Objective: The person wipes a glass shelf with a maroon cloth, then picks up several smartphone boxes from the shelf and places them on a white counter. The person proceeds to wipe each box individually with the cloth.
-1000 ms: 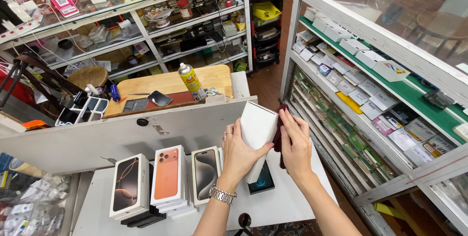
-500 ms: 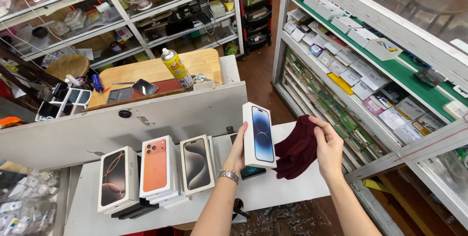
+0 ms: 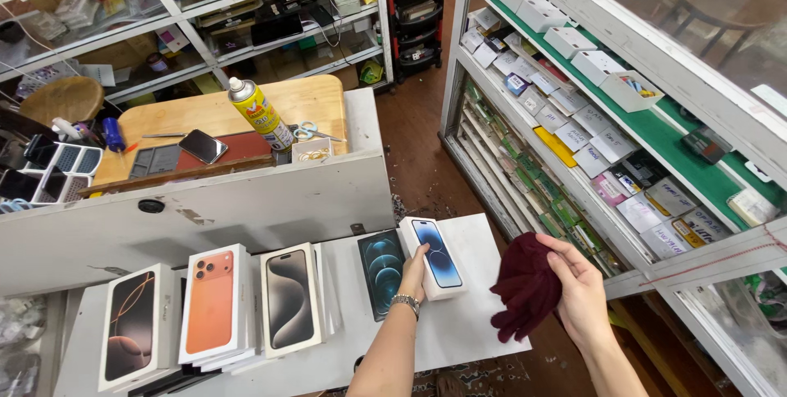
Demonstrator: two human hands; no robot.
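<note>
Left hand: the left hand (image 3: 414, 270) grips a white phone box (image 3: 434, 258) along its left edge, thumb and fingers closed on it; a metal watch (image 3: 405, 303) sits on the wrist.
White phone box: it stands tilted on the white counter (image 3: 467, 331), its lid picture of a blue phone facing up (the base touches the counter near the far edge).
Right hand: the right hand (image 3: 578, 290) holds a dark red cloth (image 3: 527, 286), bunched in the closed fingers, in the air just beyond the counter's right edge and apart from the box.
Neighbouring box: a dark teal phone box (image 3: 381, 270) leans just beside the held box, on its left.
Row at left: three further boxes stand upright on the counter, one with a grey phone (image 3: 289, 299), one with an orange phone (image 3: 211, 303), one black with a curved orange line (image 3: 131, 335).
Behind the counter: a wooden bench (image 3: 320, 106) carries a spray can (image 3: 258, 112), a dark phone (image 3: 202, 145) and scissors (image 3: 307, 130).
Right side: a glass display case (image 3: 656, 127) holds many small white boxes on green shelves.
</note>
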